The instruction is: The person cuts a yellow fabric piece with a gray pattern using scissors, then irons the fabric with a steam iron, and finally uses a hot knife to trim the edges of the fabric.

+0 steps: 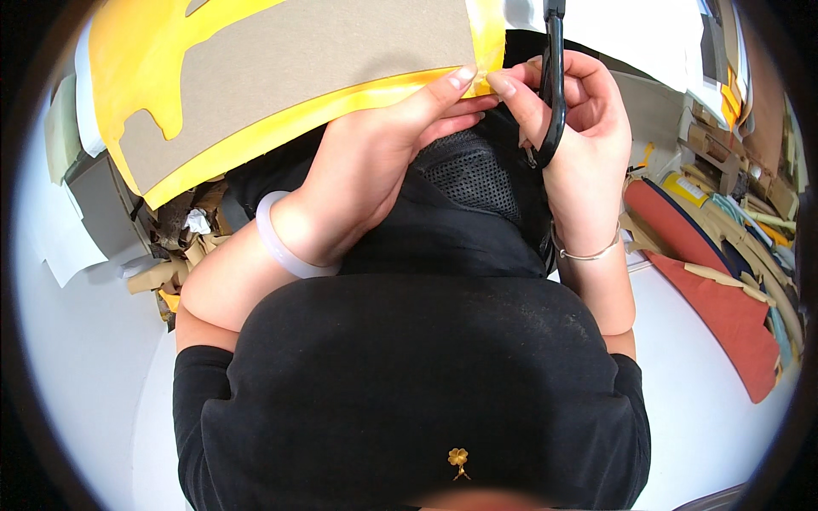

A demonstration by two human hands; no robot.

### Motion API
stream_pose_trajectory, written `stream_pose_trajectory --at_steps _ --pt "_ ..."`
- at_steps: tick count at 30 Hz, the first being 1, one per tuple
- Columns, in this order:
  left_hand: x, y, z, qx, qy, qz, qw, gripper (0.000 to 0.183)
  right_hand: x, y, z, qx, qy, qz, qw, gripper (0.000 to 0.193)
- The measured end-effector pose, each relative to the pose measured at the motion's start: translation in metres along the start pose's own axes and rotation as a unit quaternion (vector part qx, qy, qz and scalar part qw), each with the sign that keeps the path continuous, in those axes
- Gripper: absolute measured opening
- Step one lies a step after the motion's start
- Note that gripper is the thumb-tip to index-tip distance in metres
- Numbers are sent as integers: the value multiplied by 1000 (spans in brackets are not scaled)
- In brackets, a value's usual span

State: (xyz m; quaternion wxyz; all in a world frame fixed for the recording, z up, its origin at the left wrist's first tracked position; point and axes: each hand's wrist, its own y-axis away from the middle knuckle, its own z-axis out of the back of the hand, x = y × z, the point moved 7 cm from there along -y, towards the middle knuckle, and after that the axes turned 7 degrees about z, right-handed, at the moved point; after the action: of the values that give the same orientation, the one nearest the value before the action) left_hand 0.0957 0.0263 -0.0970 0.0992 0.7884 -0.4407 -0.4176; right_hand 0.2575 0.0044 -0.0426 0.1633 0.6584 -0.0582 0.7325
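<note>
A grey-brown board with a cut-out edge lies on a yellow sheet, whose margin shows around it. My left hand grips the near edge of the sheet, thumb on top and fingers beneath. At the right corner of the sheet, my right hand pinches the yellow margin between thumb and forefinger. A black bar-shaped tool runs across my right hand, its lower end curving into the palm beside a small metal part. Its kind is not clear, as the fingers partly hide it.
Red sheet pieces and a pile of offcuts lie on the right. More scraps, including crumpled white paper, sit at the left. White sheets are at the far right. Black mesh shows below my hands.
</note>
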Motion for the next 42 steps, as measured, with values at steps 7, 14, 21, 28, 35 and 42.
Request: stream_pose_trajectory --at_steps 7,14,21,28,35,42 --pt "-5 2 -5 8 -14 0 1000 45 3 -6 -4 6 -8 26 1000 38" --pt "2 -2 1 4 18 -4 1000 42 5 -6 -7 17 6 29 999 39" --pt "0 -1 -1 7 19 -4 1000 42 2 -6 -7 21 -1 26 999 38" --pt "-2 2 -2 2 26 0 1000 42 -1 -5 -4 4 -11 29 1000 38" --pt "-4 3 -3 -10 2 12 1000 46 1 -5 -2 2 -10 33 999 39" --pt "-5 3 -4 2 -10 -1 1000 45 -3 -4 -7 17 -11 40 999 39"
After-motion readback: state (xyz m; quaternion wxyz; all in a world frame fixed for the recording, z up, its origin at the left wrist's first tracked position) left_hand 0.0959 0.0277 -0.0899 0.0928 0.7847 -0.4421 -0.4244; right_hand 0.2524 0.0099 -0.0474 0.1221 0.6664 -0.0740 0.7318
